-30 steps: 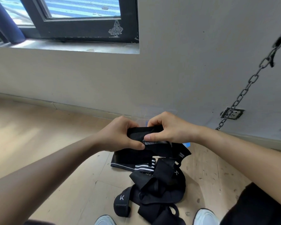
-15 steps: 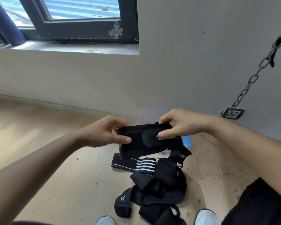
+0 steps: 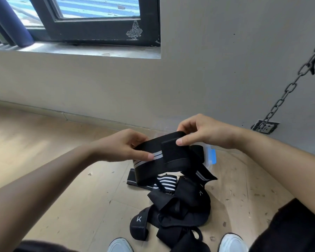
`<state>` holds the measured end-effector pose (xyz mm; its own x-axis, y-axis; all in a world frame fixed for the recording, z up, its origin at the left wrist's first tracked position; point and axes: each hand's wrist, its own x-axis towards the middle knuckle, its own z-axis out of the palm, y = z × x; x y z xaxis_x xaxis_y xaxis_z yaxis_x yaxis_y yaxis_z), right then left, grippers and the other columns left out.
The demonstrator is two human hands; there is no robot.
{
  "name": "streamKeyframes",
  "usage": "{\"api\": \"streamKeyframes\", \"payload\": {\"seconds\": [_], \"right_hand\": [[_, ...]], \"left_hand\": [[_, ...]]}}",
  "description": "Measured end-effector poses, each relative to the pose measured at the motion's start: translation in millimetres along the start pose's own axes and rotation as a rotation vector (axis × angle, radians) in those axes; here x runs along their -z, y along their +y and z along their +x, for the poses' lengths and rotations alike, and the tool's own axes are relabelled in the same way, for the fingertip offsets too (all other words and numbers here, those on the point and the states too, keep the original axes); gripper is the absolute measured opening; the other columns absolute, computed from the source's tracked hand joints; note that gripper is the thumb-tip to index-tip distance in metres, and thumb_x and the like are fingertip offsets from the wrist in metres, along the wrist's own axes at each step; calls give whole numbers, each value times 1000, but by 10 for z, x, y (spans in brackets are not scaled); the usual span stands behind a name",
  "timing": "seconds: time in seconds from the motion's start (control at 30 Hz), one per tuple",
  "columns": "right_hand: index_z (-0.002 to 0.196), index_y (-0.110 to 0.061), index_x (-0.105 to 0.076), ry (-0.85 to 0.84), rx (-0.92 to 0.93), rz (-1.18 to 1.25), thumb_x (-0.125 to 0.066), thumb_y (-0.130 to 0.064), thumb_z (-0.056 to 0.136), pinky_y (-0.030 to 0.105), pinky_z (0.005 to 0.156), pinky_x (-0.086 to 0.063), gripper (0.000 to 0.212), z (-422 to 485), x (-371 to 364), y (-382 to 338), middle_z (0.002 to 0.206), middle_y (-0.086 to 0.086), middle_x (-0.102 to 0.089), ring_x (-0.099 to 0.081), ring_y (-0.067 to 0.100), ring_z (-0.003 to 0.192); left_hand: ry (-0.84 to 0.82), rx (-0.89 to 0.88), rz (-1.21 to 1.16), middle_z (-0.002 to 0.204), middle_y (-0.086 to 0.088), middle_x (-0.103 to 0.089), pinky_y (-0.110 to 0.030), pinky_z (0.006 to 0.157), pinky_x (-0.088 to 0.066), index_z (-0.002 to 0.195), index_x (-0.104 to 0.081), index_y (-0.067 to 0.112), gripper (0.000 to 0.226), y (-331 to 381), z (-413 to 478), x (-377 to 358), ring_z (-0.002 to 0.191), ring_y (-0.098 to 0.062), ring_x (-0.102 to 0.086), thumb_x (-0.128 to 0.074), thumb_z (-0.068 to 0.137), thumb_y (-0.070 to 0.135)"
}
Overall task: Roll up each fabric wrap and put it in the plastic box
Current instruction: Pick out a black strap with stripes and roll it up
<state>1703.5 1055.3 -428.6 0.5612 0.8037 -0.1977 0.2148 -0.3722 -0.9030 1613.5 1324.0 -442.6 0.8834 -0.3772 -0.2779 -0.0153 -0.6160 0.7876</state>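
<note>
Head view shows the black fabric wrap (image 3: pixel 160 160) held in the air above the wood floor (image 3: pixel 62 179); left hand (image 3: pixel 120 148) pinches its striped edge, right hand (image 3: pixel 204 133) pinches the folded end; it looks soft, light and springy, best gripped at the roll's edges; the plastic box (image 3: pixel 210 157) lies just behind.

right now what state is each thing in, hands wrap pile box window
left hand: pinching the held wrap's striped side
right hand: pinching the wrap's folded end
held wrap: lifted off the floor, only partly rolled, tail hanging
pile of wraps: loose and tangled on the floor
plastic box: on the floor, mostly hidden behind the wrap
window: cannot tell if shut
</note>
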Motion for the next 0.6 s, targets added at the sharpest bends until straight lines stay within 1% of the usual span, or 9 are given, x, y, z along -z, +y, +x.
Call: {"api": "streamKeyframes", "payload": {"seconds": [0.03,0.13,0.23,0.33,0.4,0.47,0.5,0.53,0.6], "right_hand": [[82,-7,-69,7,-13,-12,-76,-18,86,31,80,-48,14,-3,43,7,78,1,-67,-62,13,78],[72,-14,-66,-2,-93,-78,-70,-14,91,37,88,-51,19,-5,123,34,73,-3,-65,-61,10,77],[71,-17,-64,-80,-178,-166,-68,-27,95,28,79,-45,27,-14,103,55,70,-9,-59,-54,5,71],[86,-14,-70,-95,-102,-66,-71,-33,93,29,81,-44,21,-16,-40,36,79,-6,-64,-57,9,78],[100,-7,-70,-82,-31,68,-70,-28,92,24,81,-48,22,-9,-152,-13,86,-4,-70,-63,8,81],[100,-5,-68,-59,14,92,-71,-19,91,19,73,-50,16,26,-224,-30,84,-6,-72,-65,7,78],[98,-6,-68,-48,14,65,-72,-15,91,17,69,-49,12,47,-226,-12,80,-7,-71,-65,6,74],[96,-7,-69,-31,2,40,-73,-13,91,17,67,-49,8,59,-208,0,78,-8,-71,-65,6,72],[93,-6,-70,17,-36,-12,-74,-12,90,21,69,-51,8,78,-111,44,78,-5,-71,-66,9,73]], "left_hand": [[-20,13,9,96,5,-78,-27,84,-53,99,-73,23,10,-23,-22,28,95,-12,-73,-77,91,29],[-11,5,-30,103,7,-78,-20,86,-53,101,-73,22,10,-39,-46,69,101,-11,-73,-74,93,16],[-7,-32,-114,109,-1,-78,-25,90,-55,104,-74,17,13,8,-20,37,107,-17,-72,-73,92,12],[30,-100,-251,103,-4,-77,-27,85,-55,102,-73,13,11,34,23,-44,100,-19,-72,-72,91,13],[45,-112,-276,95,0,-75,-25,79,-53,95,-72,18,7,60,49,-89,91,-16,-69,-71,92,11],[59,-101,-244,83,6,-71,-20,70,-51,90,-69,15,7,86,50,-105,80,-10,-66,-70,94,9],[58,-84,-216,81,6,-71,-20,68,-50,89,-67,10,7,90,41,-97,76,-9,-65,-69,95,12],[55,-68,-185,81,3,-72,-22,68,-51,89,-65,4,16,75,36,-78,76,-11,-67,-70,95,19],[43,-38,-115,92,-8,-76,-36,75,-57,93,-65,0,37,22,11,-36,85,-23,-72,-74,93,36]]}}
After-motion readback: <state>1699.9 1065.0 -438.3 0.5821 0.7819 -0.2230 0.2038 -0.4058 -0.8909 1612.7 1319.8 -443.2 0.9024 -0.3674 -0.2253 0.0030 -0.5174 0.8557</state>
